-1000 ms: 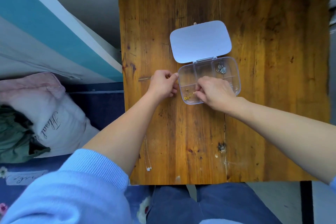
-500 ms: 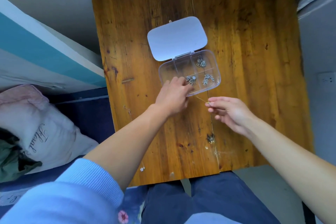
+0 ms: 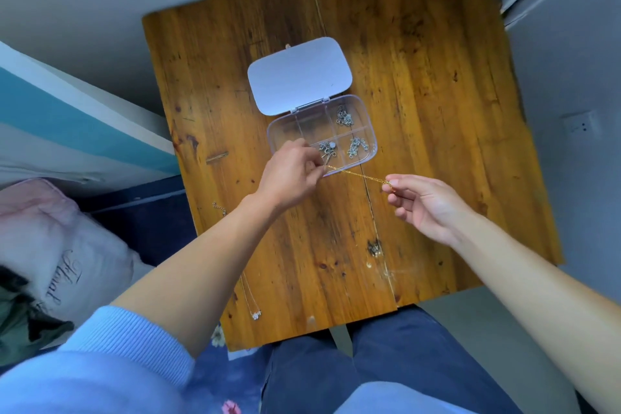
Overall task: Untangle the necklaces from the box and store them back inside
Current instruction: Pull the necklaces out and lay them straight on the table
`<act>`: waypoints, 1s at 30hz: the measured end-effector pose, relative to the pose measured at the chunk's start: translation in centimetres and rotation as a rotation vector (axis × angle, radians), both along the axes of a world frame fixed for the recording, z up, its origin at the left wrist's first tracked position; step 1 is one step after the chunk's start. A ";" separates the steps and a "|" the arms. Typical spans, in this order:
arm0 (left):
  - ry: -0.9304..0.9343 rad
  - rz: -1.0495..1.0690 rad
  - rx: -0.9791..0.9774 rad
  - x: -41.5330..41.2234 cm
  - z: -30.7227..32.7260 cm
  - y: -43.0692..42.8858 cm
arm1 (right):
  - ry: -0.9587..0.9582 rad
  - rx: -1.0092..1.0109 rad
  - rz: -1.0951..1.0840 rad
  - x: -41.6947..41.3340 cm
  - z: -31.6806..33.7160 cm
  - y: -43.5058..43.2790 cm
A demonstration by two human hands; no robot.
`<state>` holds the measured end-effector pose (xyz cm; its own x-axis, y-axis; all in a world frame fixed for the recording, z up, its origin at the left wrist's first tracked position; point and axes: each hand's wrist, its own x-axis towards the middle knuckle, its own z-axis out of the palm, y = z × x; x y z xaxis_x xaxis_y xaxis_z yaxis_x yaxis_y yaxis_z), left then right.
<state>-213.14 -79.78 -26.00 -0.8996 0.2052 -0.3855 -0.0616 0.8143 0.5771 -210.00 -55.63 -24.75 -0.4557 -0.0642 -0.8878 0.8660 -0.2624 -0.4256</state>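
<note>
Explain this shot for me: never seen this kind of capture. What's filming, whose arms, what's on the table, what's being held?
No machine here: a person wears a wide-angle camera on the head, looking down at their own two bare hands over a wooden table. On it sits a clear plastic box with its lid swung open; several compartments hold small silver tangles of jewellery. A thin gold chain stretches between the hands: the left hand pinches one end at the box's near edge, the right hand pinches the other end off to the side. A silver necklace lies loose near the table's near-left edge, partly under the left arm.
</note>
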 end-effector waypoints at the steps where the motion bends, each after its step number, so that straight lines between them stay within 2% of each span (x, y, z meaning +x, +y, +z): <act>1: -0.048 0.049 0.049 -0.2 0.7 -0.2 | 0.005 0.007 0.008 0.0 0.2 0.0; 6: -0.451 0.337 0.490 -0.8 4.6 -2.8 | 0.036 0.017 0.042 0.3 1.1 -1.2; 10: -0.553 0.368 0.600 0.2 6.1 -5.8 | 0.057 0.022 0.072 1.2 1.7 -3.1; 18: -0.575 0.417 0.551 3.5 6.4 -12.8 | 0.072 0.107 0.108 5.9 1.9 -5.9; 21: -0.529 0.477 0.522 4.8 5.8 -13.8 | 0.072 0.161 0.169 8.4 1.7 -7.3; 26: -0.322 0.477 0.250 5.7 3.0 -13.9 | 0.115 0.369 0.369 13.6 -0.2 -10.6; 30: -0.281 0.426 0.190 5.4 0.1 -13.1 | 0.136 0.491 0.515 17.1 -3.0 -13.1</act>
<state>-207.71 -92.88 -25.87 -0.7858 -0.0650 -0.6150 -0.5364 0.5665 0.6255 -192.86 -68.70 -27.78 -0.5838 0.0914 -0.8068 0.7592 0.4138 -0.5025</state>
